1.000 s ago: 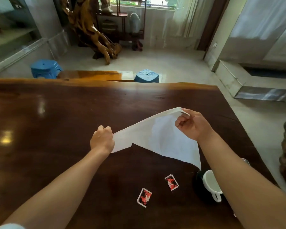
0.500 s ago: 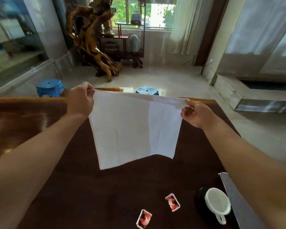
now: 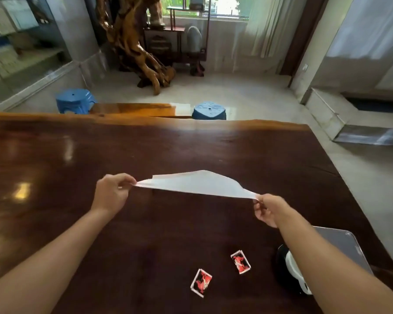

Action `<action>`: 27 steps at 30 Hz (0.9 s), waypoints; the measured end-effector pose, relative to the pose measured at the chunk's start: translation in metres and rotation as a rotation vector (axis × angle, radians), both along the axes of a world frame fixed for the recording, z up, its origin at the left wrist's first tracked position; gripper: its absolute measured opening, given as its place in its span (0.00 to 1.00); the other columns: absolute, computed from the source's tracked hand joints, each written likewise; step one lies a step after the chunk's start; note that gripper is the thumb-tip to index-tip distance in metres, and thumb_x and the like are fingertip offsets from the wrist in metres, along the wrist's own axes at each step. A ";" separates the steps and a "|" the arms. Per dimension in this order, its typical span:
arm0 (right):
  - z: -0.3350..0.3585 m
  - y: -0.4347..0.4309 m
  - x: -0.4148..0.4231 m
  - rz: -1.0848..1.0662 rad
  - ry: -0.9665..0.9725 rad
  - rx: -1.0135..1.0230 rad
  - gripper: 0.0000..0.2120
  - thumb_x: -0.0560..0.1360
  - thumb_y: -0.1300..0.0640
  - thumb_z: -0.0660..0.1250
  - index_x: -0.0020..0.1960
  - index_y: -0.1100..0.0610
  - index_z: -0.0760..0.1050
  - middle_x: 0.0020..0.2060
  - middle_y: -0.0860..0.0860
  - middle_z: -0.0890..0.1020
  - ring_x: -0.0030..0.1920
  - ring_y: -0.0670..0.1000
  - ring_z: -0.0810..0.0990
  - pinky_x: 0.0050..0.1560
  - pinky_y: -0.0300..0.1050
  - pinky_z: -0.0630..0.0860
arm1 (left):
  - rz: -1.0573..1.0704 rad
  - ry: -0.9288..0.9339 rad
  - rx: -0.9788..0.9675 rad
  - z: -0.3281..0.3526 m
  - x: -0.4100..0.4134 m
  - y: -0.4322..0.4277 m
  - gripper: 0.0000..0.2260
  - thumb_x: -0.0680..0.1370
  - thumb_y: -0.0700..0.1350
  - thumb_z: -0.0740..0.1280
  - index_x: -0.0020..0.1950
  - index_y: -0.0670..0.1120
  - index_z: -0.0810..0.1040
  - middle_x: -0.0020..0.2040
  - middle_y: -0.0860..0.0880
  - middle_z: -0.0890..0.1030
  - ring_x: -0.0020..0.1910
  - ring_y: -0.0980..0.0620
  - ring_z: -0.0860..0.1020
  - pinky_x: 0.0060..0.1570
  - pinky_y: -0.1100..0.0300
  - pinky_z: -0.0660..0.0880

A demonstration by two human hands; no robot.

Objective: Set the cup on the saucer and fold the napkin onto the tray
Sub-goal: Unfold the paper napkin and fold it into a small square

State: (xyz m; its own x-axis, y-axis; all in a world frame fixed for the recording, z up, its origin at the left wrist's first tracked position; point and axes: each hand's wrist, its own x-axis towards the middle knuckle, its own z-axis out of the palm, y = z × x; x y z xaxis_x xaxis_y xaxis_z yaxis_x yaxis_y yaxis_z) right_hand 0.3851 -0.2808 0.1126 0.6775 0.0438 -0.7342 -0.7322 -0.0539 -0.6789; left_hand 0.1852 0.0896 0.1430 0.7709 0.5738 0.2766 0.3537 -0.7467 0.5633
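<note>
One dark wooden desk (image 3: 191,150), glossy, fills most of the view. One grey tray (image 3: 340,248) lies flat just behind the right forearm, near-right of the right hand's grip. One white napkin (image 3: 197,183) is stretched in the air above the desk between the two hands, sagging flat, one layer edge showing along its far side. Left hand (image 3: 110,193): grip pinches the napkin's left corner. Right hand (image 3: 268,209): grip pinches the right corner. One white cup (image 3: 293,270) stands on one black saucer (image 3: 280,266), below the right grip, partly hidden by the forearm. Two red-and-black cards (image 3: 240,261) (image 3: 201,282) lie apart on the desk, below and between the grips.
</note>
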 end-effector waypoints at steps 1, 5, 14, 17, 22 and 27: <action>-0.017 -0.006 -0.009 0.027 0.043 -0.068 0.14 0.83 0.64 0.56 0.39 0.59 0.72 0.30 0.51 0.72 0.22 0.45 0.68 0.18 0.32 0.63 | -0.010 0.102 -0.042 -0.016 -0.010 -0.004 0.12 0.71 0.31 0.72 0.40 0.49 0.87 0.36 0.49 0.85 0.37 0.50 0.82 0.42 0.60 0.72; -0.064 -0.024 -0.051 0.133 0.185 -0.231 0.14 0.81 0.64 0.60 0.37 0.61 0.74 0.25 0.51 0.74 0.26 0.46 0.68 0.21 0.35 0.63 | -0.051 0.493 -0.140 -0.069 -0.043 -0.013 0.17 0.73 0.33 0.67 0.35 0.56 0.81 0.37 0.53 0.82 0.41 0.52 0.83 0.43 0.61 0.75; -0.088 -0.031 -0.096 0.206 0.200 -0.390 0.07 0.80 0.66 0.62 0.50 0.59 0.78 0.32 0.56 0.79 0.29 0.48 0.71 0.28 0.39 0.67 | 0.002 0.780 -0.199 -0.117 -0.057 -0.018 0.12 0.73 0.38 0.69 0.35 0.54 0.79 0.42 0.50 0.83 0.43 0.50 0.82 0.45 0.56 0.81; -0.083 -0.032 -0.096 0.231 0.204 -0.412 0.06 0.79 0.66 0.64 0.52 0.63 0.79 0.35 0.57 0.80 0.30 0.48 0.72 0.31 0.39 0.69 | 0.007 0.838 -0.206 -0.122 -0.048 -0.012 0.09 0.74 0.41 0.69 0.37 0.53 0.81 0.44 0.48 0.84 0.44 0.48 0.81 0.46 0.53 0.81; -0.063 -0.025 -0.066 0.224 0.155 -0.327 0.06 0.80 0.64 0.65 0.56 0.64 0.76 0.42 0.56 0.83 0.37 0.51 0.78 0.36 0.41 0.73 | 0.048 0.750 -0.256 -0.106 -0.007 -0.006 0.05 0.77 0.45 0.69 0.45 0.49 0.85 0.47 0.46 0.85 0.48 0.46 0.82 0.47 0.54 0.78; -0.008 0.002 0.014 0.110 -0.144 -0.203 0.03 0.80 0.65 0.67 0.52 0.61 0.78 0.46 0.58 0.84 0.41 0.53 0.82 0.40 0.44 0.78 | 0.202 0.209 -0.468 -0.032 0.063 -0.003 0.05 0.77 0.43 0.71 0.43 0.49 0.85 0.43 0.46 0.84 0.43 0.46 0.83 0.46 0.50 0.84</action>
State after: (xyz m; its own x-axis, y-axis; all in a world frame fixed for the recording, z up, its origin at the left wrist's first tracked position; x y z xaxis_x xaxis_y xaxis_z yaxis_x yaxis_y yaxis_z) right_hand 0.3989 -0.2790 0.1050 0.7751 -0.0154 -0.6317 -0.6110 -0.2731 -0.7430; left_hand 0.2479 0.0870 0.1112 0.6441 0.7409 -0.1902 0.6035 -0.3395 0.7214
